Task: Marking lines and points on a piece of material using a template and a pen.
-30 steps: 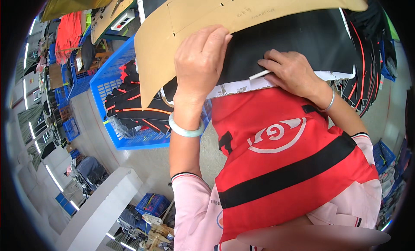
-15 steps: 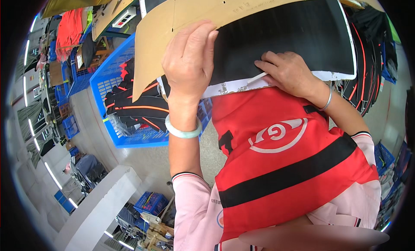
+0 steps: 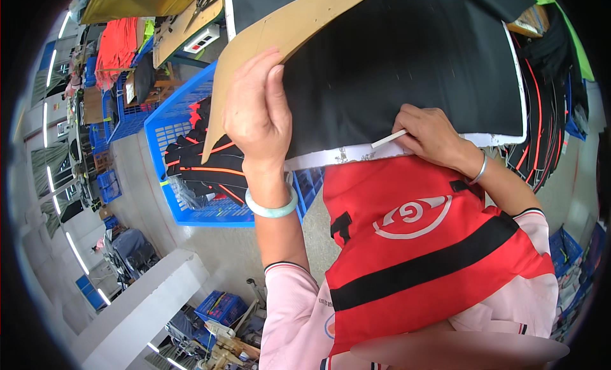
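Note:
My left hand (image 3: 258, 115) grips the near edge of a tan cardboard pattern (image 3: 280, 27), its thumb against one side. The pattern stands tilted up at the left of a black fabric sheet (image 3: 394, 64), which lies over a white-edged board (image 3: 328, 158). A few short pale marks show on the fabric. Closed around a slim white chalk stick (image 3: 388, 139), my right hand (image 3: 431, 134) rests at the near edge of the fabric. The stick points left, over the board's white border.
A blue plastic basket (image 3: 219, 218) with black and orange-striped pieces (image 3: 213, 169) stands at the left below the board. More dark orange-trimmed pieces (image 3: 540, 121) hang at the right. A white power strip (image 3: 202, 39) is fixed by a wooden tabletop (image 3: 181, 35) at the far left.
The cardboard pattern has come up and swung away to the left in my left hand, baring more black fabric. My right hand keeps the chalk stick near the board's edge.

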The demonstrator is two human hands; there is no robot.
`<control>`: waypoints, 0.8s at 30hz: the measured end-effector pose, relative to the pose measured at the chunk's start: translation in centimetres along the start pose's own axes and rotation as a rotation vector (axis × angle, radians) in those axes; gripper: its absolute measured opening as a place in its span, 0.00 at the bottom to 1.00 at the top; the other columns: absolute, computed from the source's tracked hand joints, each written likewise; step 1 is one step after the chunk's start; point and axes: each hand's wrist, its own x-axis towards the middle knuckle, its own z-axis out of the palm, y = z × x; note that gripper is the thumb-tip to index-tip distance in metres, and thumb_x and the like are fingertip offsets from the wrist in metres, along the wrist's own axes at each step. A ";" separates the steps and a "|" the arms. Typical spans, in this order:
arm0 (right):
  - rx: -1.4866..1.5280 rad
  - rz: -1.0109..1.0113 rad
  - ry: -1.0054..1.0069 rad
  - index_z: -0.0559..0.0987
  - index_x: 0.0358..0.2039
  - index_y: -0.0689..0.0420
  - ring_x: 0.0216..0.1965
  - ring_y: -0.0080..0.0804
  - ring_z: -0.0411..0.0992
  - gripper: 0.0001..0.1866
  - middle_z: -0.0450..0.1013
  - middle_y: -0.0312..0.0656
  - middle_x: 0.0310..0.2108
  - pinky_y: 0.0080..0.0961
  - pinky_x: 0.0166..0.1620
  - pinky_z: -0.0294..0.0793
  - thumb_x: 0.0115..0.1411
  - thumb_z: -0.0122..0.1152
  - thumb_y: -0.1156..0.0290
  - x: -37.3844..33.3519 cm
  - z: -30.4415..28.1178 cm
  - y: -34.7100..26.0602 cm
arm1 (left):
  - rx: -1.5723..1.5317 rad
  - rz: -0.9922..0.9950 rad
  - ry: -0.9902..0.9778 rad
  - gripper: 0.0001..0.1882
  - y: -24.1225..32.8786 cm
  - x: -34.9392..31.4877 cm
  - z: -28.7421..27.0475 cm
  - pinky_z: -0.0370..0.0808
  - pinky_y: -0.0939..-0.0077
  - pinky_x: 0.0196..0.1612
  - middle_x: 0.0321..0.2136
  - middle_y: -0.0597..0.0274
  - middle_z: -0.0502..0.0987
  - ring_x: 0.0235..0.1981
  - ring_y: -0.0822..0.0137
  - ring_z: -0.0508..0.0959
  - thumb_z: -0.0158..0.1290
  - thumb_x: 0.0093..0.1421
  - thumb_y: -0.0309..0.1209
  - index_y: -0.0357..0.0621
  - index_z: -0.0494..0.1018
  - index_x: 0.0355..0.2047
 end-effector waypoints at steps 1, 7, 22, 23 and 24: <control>0.025 0.054 -0.044 0.75 0.31 0.56 0.30 0.47 0.75 0.07 0.74 0.43 0.30 0.39 0.32 0.73 0.58 0.64 0.69 0.4 -0.5 -0.2 | 0.009 -0.013 0.014 0.06 -0.3 0.1 -0.2 0.78 0.72 0.42 0.38 0.52 0.83 0.38 0.60 0.83 0.53 0.67 0.22 0.34 0.78 0.40; 0.025 0.087 -0.019 0.76 0.34 0.59 0.29 0.46 0.76 0.06 0.76 0.45 0.29 0.37 0.31 0.73 0.58 0.63 0.73 3.4 -3.3 0.6 | 0.054 -0.006 0.042 0.07 -1.6 0.8 -0.6 0.78 0.75 0.41 0.38 0.52 0.84 0.37 0.62 0.82 0.51 0.69 0.22 0.32 0.78 0.42; 0.085 0.304 0.561 0.79 0.32 0.60 0.25 0.18 0.63 0.13 0.66 0.28 0.21 0.21 0.30 0.63 0.63 0.64 0.62 13.5 -23.6 12.4 | 0.163 -0.150 0.107 0.10 -3.5 2.1 -4.3 0.79 0.65 0.44 0.40 0.46 0.83 0.40 0.52 0.82 0.48 0.70 0.23 0.30 0.77 0.43; 0.099 0.298 0.554 0.78 0.30 0.59 0.26 0.14 0.59 0.14 0.64 0.25 0.21 0.19 0.29 0.60 0.64 0.64 0.61 13.8 -24.4 13.4 | 0.188 -0.150 0.112 0.10 -3.8 2.1 -4.6 0.79 0.65 0.45 0.40 0.46 0.82 0.40 0.53 0.82 0.47 0.70 0.24 0.31 0.77 0.43; 0.058 0.291 0.523 0.74 0.27 0.56 0.26 0.12 0.56 0.12 0.59 0.22 0.22 0.17 0.29 0.55 0.64 0.63 0.65 14.1 -24.7 13.1 | 0.220 -0.154 0.115 0.11 -4.1 1.9 -5.0 0.79 0.64 0.45 0.40 0.46 0.82 0.40 0.53 0.82 0.46 0.71 0.25 0.31 0.77 0.42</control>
